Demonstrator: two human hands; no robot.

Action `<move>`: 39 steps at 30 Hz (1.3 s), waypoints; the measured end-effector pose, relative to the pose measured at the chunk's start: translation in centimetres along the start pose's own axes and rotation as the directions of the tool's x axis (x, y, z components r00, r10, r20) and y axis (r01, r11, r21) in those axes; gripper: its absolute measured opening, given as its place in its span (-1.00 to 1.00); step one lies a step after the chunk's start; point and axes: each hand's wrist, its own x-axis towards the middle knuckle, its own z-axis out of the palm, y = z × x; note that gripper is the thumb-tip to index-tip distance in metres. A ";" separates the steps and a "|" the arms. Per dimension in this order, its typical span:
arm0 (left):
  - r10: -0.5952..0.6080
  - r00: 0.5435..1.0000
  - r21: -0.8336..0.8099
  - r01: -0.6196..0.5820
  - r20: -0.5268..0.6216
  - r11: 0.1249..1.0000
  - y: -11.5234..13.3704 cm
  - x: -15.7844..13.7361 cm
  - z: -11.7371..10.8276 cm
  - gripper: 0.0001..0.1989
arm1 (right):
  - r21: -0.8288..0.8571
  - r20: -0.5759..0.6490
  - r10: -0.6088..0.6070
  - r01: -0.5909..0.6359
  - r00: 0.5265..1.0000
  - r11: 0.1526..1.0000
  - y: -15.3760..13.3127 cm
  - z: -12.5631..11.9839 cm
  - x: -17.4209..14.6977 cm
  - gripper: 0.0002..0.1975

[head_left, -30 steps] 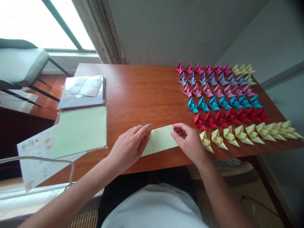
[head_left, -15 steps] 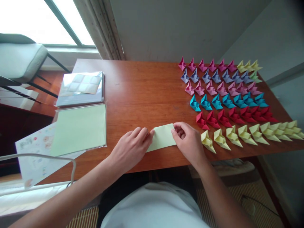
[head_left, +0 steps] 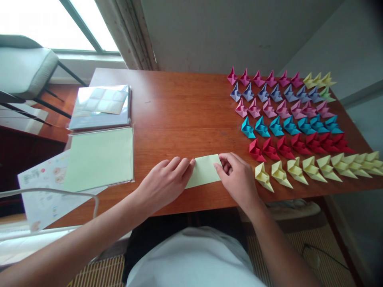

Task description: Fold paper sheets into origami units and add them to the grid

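Note:
A pale green sheet of paper, folded into a rectangle, lies near the front edge of the wooden table. My left hand grips its left end, thumb and fingers closed together on it. At the other end my right hand pinches the right edge between thumb and curled fingers. Just right of that hand begins a row of pale yellow folded paper pieces. Behind it stand rows in red, blue, pink, lavender and magenta.
On the left lie a stack of light green paper in a clear sleeve and a glossy pack. Under the stack is a printed sheet, crossed by a white cable. A chair stands beyond the table's left side.
Both hands keep hold of the folded paper in nearly the same place. My right thumb has shifted slightly left over the paper. The whole view has moved a little.

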 end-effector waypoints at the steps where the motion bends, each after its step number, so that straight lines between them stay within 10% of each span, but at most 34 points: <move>1: 0.005 1.000 0.010 -0.005 -0.001 1.000 0.0 0.0 0.1 -0.61 | 0.000 -0.007 -0.007 0.007 1.000 1.000 0.1 0.1 0.0 -0.96; 22: 0.047 0.999 0.079 -0.049 0.027 0.996 0.1 0.0 -0.3 -0.55 | -0.068 -0.079 -0.194 0.188 0.978 0.980 0.4 0.6 -0.2 -0.91; 31: -0.068 0.990 0.011 0.067 0.125 0.998 0.9 0.3 -0.8 -0.51 | -0.164 -0.014 -0.619 0.609 0.785 0.776 1.1 0.4 -2.1 -0.64; 39: -0.103 0.987 0.015 0.102 0.120 0.995 1.5 0.1 -0.8 -0.50 | -0.190 0.086 -0.712 0.713 0.697 0.675 1.1 0.2 -2.4 -0.75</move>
